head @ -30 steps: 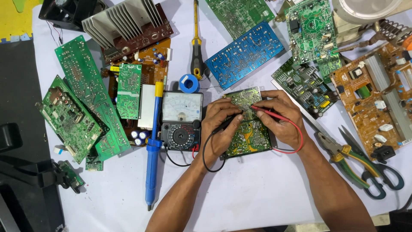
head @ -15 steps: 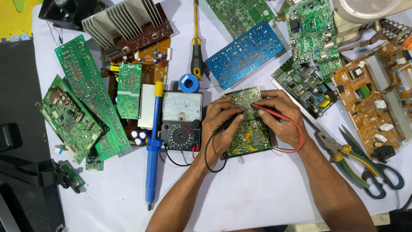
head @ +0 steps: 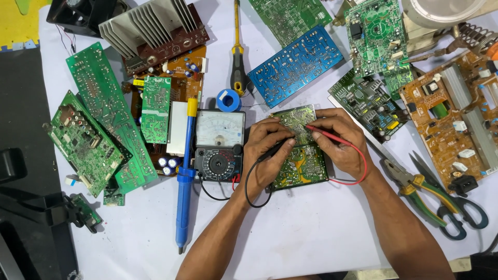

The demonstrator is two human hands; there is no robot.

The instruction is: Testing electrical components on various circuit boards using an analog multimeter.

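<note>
A small green board (head: 300, 155) lies on the white table (head: 311, 243) just right of the meter (head: 219, 146), its long axis running away from the person, tilted slightly left at the far end. The left hand (head: 267, 153) pinches a black probe (head: 275, 149) between thumb and fingers, tip pointing up-right onto the board. The right hand (head: 340, 142) pinches a red probe (head: 324, 135), tip pointing left toward the board's upper middle — the two tips near each other. Red and black leads loop back to the meter. Blue solder sucker (head: 182, 181) left of it, pliers (head: 415, 189) to the right. Against the earlier frames, hands, probes and board sit in the same places — no visible shift.
</note>
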